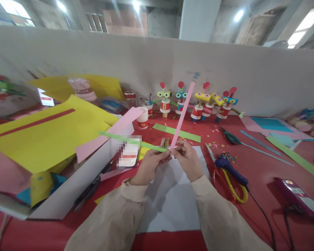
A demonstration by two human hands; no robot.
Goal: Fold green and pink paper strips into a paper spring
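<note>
Left hand (149,164) and right hand (187,159) both pinch, fingertips close, where the pink strip (183,113) meets the green strip (154,146), right above the paper (172,209) (toys (165,105) line the far side!).

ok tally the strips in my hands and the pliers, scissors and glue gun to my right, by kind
Narrow pink paper strip, held: 1
Narrow light-green paper strip, held: 1
Dark-green-handled metal pliers: 1
Scissors with red and yellow handles: 1
Dark blue plastic glue gun: 1
Total: 5
</note>
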